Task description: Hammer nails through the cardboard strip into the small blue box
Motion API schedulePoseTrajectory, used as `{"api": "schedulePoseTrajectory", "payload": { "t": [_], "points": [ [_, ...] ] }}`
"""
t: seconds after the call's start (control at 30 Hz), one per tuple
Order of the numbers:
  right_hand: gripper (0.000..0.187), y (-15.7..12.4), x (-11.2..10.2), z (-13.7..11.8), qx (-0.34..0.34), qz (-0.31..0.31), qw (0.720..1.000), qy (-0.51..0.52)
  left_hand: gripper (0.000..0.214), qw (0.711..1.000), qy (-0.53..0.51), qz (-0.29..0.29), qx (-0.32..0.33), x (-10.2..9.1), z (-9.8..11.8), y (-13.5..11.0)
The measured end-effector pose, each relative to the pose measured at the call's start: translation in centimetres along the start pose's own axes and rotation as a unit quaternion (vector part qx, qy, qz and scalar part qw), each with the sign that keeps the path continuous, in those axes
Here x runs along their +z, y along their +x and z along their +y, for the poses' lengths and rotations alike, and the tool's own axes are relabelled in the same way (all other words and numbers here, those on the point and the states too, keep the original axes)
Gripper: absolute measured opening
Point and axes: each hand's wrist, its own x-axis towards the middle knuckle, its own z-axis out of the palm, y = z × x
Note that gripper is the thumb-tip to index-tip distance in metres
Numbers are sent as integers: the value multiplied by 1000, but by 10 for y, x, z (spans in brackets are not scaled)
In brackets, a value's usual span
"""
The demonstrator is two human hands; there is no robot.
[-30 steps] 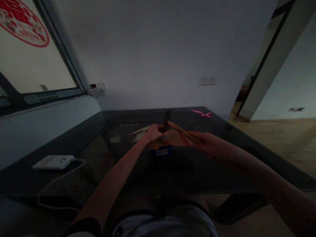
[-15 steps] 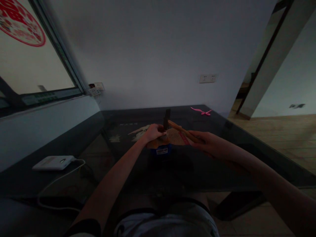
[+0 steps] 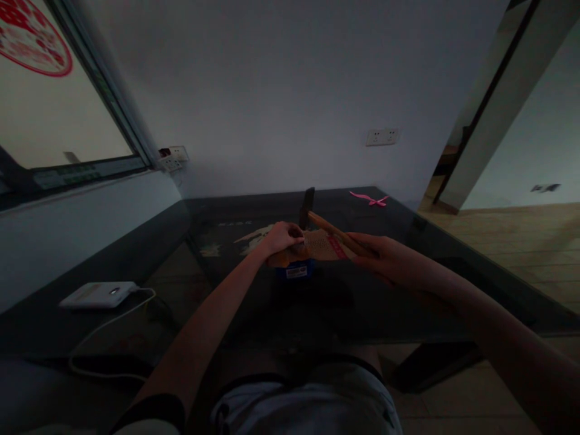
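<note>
1. From the head view, I see the person's right hand [image 3: 383,257] wrapped around the wooden handle of a hammer [image 3: 330,226], its dark head raised at the far end, close by the other hand.
2. The left hand [image 3: 280,237] is bent over a tan, patterned strip [image 3: 319,244], fingers curled in toward the thumb (whether they pinch something small there, I cannot tell from here).
3. That strip, crossed by a red band near its right end, lies between the two hands, under the handle. Its right end reaches the right hand; I cannot make out whether those fingers touch it.
4. Below the strip sits a blue box [image 3: 309,267] with a white label facing the person, partly hidden by what is above it. It stands near the middle of a dark, glossy table [image 3: 254,314].
5. Well off to the left, a white device [image 3: 98,295] lies flat, a pale cable [image 3: 109,324] running from it over the table's near edge.
6. Toward the far right corner lies a pink ribbon [image 3: 376,202], and a double socket [image 3: 382,137] is set in the wall above.
</note>
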Motion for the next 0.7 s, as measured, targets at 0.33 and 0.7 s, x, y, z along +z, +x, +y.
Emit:
{"api": "schedulePoseTrajectory", "payload": {
  "t": [0.33,0.7],
  "points": [
    [51,2,5,4,-27,4,999,-25,22,1000,3,-22,-11,-5,12,-2],
    [56,-3,7,14,2,-14,1000,16,22,1000,19,-16,18,-10,4,-6]
  ]
}}
